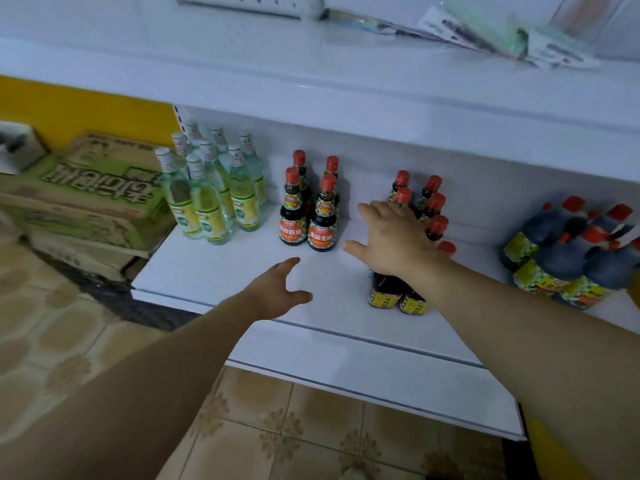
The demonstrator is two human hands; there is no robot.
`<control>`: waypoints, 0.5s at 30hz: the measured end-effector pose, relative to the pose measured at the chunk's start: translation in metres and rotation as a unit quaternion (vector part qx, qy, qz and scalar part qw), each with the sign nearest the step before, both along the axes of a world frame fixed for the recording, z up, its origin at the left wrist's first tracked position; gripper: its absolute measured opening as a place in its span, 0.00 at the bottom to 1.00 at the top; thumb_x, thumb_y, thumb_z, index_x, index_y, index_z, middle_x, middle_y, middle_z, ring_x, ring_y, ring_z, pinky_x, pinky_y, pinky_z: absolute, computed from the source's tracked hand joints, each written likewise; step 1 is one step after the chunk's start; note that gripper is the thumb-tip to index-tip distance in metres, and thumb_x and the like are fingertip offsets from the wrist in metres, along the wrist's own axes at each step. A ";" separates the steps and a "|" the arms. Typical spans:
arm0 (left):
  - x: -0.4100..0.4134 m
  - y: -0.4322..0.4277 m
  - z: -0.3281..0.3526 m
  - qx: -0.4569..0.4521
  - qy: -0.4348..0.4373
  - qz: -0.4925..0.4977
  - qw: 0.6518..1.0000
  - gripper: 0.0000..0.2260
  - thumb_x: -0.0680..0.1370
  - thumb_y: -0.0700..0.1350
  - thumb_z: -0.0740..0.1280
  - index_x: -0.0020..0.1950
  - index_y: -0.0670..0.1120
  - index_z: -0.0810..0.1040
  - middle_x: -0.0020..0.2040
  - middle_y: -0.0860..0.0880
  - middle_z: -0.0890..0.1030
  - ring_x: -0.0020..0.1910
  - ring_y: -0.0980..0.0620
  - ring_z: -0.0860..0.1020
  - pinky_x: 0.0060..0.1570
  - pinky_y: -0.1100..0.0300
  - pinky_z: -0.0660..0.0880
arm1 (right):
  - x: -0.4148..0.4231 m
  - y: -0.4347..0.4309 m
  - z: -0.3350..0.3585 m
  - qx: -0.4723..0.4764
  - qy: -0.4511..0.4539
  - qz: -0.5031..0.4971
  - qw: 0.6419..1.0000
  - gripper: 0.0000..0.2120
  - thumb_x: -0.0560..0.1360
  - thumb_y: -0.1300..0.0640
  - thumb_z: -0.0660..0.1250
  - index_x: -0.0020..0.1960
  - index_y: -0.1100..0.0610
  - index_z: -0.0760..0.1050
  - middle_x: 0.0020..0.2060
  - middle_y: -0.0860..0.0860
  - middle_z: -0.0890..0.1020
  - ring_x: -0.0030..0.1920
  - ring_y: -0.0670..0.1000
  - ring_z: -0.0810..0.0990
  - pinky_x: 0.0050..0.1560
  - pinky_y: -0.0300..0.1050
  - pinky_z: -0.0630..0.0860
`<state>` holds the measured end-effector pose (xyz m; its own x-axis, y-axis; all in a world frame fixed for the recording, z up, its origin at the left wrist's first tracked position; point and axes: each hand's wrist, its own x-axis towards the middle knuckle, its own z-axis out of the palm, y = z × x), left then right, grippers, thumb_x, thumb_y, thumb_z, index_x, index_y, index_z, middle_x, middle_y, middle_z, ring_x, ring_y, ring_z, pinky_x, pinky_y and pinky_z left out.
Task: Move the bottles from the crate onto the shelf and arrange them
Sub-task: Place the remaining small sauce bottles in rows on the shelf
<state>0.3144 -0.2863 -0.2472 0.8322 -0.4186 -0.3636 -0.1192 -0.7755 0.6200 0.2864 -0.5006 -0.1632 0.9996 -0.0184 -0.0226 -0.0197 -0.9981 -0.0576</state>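
On the white shelf (242, 271), several dark sauce bottles with red caps stand in a double row (434, 206). My right hand (388, 237) lies open on the row's left side, fingers spread against the bottles and hiding their middles. A second group of small dark red-capped bottles (308, 209) stands to the left, apart from both hands. My left hand (277, 289) hovers open over the shelf's front part and holds nothing. No crate is in view.
Several clear bottles with green-yellow labels (207, 188) stand at the shelf's left end. Large dark bottles (571, 247) crowd the right end. Stacked cardboard boxes (86, 195) sit on the tiled floor at left. An upper shelf (311, 81) overhangs.
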 end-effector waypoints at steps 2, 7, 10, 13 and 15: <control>-0.009 0.046 0.008 0.008 -0.010 0.006 1.000 0.36 0.74 0.55 0.69 0.77 0.53 0.54 0.77 0.49 0.57 0.74 0.49 0.60 0.69 0.56 0.60 | -0.001 0.038 0.003 0.010 0.007 0.012 1.000 0.37 0.75 0.35 0.60 0.76 0.54 0.56 0.73 0.55 0.64 0.73 0.56 0.60 0.73 0.54 0.55; -0.040 0.183 0.010 0.012 0.030 0.042 0.999 0.37 0.74 0.55 0.69 0.77 0.53 0.52 0.77 0.51 0.56 0.71 0.47 0.65 0.66 0.52 0.68 | -0.013 0.165 -0.005 0.037 0.038 0.034 0.998 0.35 0.76 0.37 0.60 0.75 0.55 0.58 0.73 0.55 0.64 0.72 0.57 0.61 0.71 0.50 0.57; -0.066 0.266 0.001 0.060 0.030 0.063 0.996 0.37 0.75 0.55 0.68 0.78 0.51 0.51 0.78 0.50 0.54 0.73 0.48 0.61 0.66 0.57 0.63 | -0.021 0.246 -0.022 0.052 0.081 0.073 0.993 0.35 0.77 0.37 0.58 0.77 0.55 0.55 0.74 0.55 0.62 0.73 0.56 0.60 0.73 0.50 0.57; -0.093 0.337 -0.010 0.098 0.052 0.095 0.989 0.36 0.76 0.56 0.67 0.78 0.53 0.51 0.78 0.49 0.54 0.74 0.47 0.61 0.67 0.57 0.62 | -0.030 0.314 -0.042 0.071 0.115 0.106 0.985 0.34 0.78 0.39 0.59 0.76 0.56 0.56 0.74 0.55 0.63 0.73 0.56 0.61 0.72 0.51 0.58; -0.105 0.371 -0.020 0.115 0.068 0.109 0.985 0.36 0.76 0.56 0.66 0.78 0.52 0.50 0.78 0.49 0.55 0.74 0.47 0.60 0.68 0.57 0.61 | -0.036 0.349 -0.054 0.088 0.139 0.120 0.979 0.33 0.78 0.41 0.60 0.75 0.57 0.57 0.73 0.55 0.64 0.72 0.57 0.62 0.70 0.50 0.60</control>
